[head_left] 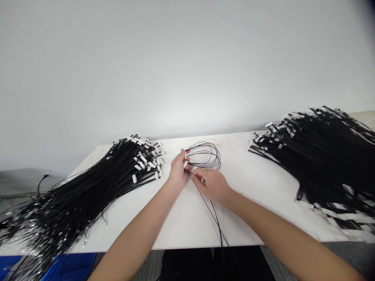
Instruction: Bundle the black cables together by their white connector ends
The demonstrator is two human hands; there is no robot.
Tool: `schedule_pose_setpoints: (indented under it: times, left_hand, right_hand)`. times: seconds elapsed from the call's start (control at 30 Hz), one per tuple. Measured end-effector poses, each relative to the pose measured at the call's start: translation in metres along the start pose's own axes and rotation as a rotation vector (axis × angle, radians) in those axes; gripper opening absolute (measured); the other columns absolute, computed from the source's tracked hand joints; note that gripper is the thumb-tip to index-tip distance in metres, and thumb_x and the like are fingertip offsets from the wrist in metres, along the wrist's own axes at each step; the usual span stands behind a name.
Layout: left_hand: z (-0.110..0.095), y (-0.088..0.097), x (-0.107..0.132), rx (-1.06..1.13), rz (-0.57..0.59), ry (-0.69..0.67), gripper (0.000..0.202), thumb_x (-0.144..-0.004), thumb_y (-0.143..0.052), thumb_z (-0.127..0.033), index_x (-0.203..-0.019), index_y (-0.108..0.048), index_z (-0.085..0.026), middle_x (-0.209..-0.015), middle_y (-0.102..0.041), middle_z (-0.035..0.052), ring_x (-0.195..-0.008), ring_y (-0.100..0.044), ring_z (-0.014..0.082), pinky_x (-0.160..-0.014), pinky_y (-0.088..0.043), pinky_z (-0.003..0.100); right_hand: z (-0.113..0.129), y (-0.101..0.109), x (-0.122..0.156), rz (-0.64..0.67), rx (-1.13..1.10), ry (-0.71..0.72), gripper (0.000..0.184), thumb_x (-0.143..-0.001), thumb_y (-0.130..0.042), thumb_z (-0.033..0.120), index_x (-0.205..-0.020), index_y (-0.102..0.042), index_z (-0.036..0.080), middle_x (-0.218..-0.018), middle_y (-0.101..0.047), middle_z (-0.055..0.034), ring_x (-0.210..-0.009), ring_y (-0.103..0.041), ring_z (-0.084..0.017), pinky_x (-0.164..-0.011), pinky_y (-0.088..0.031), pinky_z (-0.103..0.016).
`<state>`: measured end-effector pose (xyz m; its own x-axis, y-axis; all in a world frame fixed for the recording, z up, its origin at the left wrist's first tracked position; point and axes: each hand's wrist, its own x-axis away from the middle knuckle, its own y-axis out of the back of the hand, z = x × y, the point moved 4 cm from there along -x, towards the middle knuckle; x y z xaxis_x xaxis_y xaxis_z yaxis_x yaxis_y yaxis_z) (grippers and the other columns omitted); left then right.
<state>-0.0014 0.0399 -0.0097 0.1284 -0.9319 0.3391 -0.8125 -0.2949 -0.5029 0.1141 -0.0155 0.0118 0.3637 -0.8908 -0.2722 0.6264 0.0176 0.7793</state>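
While the left hand (179, 167) grasps one side of a loose coil of thin black cable (217, 159), its loops fan out to the right, just above a white counter (187, 230) or lying on it; which of the two cannot be told. At the coil's gripped side, small white rectangular connectors (185, 164) sit between the left fingers. The right hand (213, 183) is just below the coil, its thumb and fingertips pinched together on the strands near the left hand. Below the coil, thin black cable tails (216, 220) run down, cross each other and hang past the counter's near edge.

Left of the coil lies a long bundle of straight black cables (102, 183), its white connector ends (143, 159) towards the coil and its silvery tips (38, 230) spilling over the near-left edge. Well to the right of the coil spreads a broad heap of black cables (328, 156), with white connectors along its far and near sides. Behind the coil rises a plain pale wall (175, 70). Blue material (73, 267) shows below the counter, to the coil's lower left.
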Motion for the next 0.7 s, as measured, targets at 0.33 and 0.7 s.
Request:
schedule_pose_setpoints:
  times: [0.33, 0.7]
  left_hand:
    - [-0.003, -0.005, 0.003, -0.061, 0.040, -0.051, 0.047, -0.057, -0.069, -0.050, -0.084, -0.062, -0.013, -0.057, -0.042, -0.0033, -0.041, -0.035, 0.0016, -0.039, -0.026, 0.017]
    - [-0.005, -0.005, 0.003, -0.053, 0.015, -0.048, 0.045, -0.059, -0.068, -0.049, -0.083, -0.062, -0.012, -0.058, -0.043, -0.0028, -0.041, -0.035, 0.0015, -0.038, -0.028, 0.017]
  right_hand:
    - [0.001, 0.005, -0.002, -0.067, -0.240, -0.058, 0.019, -0.085, -0.037, 0.025, -0.071, -0.050, 0.020, -0.063, -0.054, 0.0035, -0.054, -0.043, -0.009, -0.051, -0.029, -0.020]
    - [-0.012, 0.013, -0.008, 0.253, -1.172, -0.433, 0.028, -0.073, -0.056, 0.043, -0.090, -0.056, 0.020, -0.054, -0.039, 0.0070, -0.040, -0.026, -0.005, -0.040, -0.028, -0.020]
